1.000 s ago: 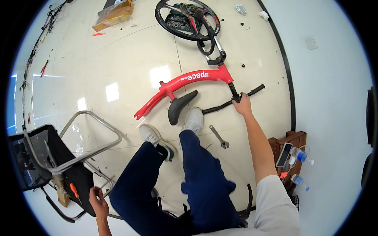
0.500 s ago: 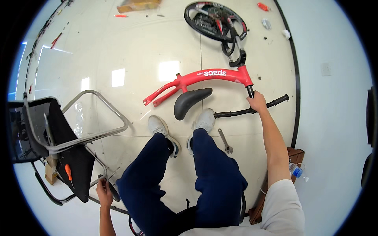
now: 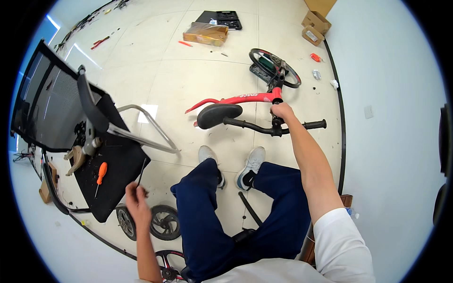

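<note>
My right hand [image 3: 282, 111] is closed round the black stem just below the head of a red child's bicycle frame [image 3: 245, 98]. Black handlebars [image 3: 255, 126] cross under that hand, and a dark saddle [image 3: 219, 115] juts toward me. Beyond the hand, the fork carries a black spoked wheel [image 3: 289, 73]. At the lower left, my left hand [image 3: 138, 203] pinches a thin dark rod [image 3: 142, 172], which looks like a hex key, pointing up beside the chair seat. Its fingertips are partly blurred.
A black mesh chair [image 3: 118, 151] at left holds an orange screwdriver [image 3: 101, 173] and metal bike parts [image 3: 87, 148]. Loose wheels [image 3: 165, 221] stand below it. Farther off are a yellowish box [image 3: 205, 34], a tool case [image 3: 229, 20] and cardboard boxes [image 3: 314, 28]. A wall runs along the right.
My right hand has lifted the bicycle by its stem, so the handlebars and saddle stand higher. My left hand has come up with the rod. The view has tilted farther ahead.
</note>
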Available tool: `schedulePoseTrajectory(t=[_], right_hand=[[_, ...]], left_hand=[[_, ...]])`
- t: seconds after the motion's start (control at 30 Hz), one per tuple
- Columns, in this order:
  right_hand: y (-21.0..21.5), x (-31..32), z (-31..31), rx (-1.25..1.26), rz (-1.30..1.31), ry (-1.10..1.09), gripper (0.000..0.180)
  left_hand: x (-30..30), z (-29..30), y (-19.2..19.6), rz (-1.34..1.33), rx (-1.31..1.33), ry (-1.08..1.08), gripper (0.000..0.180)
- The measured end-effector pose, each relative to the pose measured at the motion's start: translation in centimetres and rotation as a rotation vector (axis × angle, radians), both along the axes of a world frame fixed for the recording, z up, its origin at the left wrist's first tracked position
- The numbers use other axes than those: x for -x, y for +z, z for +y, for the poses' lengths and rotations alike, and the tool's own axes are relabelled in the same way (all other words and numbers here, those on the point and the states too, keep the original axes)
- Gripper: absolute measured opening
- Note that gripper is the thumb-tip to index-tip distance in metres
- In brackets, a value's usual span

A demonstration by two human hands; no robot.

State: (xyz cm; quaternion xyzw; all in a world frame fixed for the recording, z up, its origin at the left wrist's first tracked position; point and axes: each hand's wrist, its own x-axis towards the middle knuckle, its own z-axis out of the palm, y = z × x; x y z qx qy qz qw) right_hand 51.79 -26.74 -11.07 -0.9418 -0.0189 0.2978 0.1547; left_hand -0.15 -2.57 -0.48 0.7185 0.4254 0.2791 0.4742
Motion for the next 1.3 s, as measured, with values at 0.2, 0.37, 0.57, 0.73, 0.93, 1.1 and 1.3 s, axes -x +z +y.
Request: schedulePoseTrajectory(t=[0.2, 0.37, 0.57, 0.73, 0.93, 1.1, 1.3], right_hand=[[1.1, 4.7, 2.8, -0.404, 0.261, -0.384, 0.026], [3.9, 8.8, 4.1, -0.347, 0.348, -0.357, 0.032], [7.8, 13.2, 4.8, -0.192, 0.439, -0.376, 0.014], [7.2, 17.9, 8.0, -0.290, 0.532, -0.278, 0.021], [9.5, 16.7, 3.4, -0.128, 0.453, -0.294, 0.055], [16.3, 17.9, 3.8, -0.037, -0.221, 0.336, 0.057], [18.0, 19.8, 7.9, -0.541, -0.243, 0.631, 0.044]], left_hand=[[-11.4, -5.5, 1.6, -0.337, 0.370, -0.144, 0.029], [-18.7, -9.7, -0.8, -0.451, 0.752, 0.001, 0.027], [-22.6, -12.9, -4.5, -0.186, 0.873, 0.147, 0.025], [-21.8, -11.9, -7.3, -0.544, 1.043, 0.120, 0.034], [-21.9, -14.4, -5.9, -0.562, 1.107, 0.001, 0.024], [-22.3, -15.1, -4.7, -0.701, 1.129, -0.068, 0.017], [-22.7, -16.2, -4.8, -0.664, 1.040, -0.180, 0.013]])
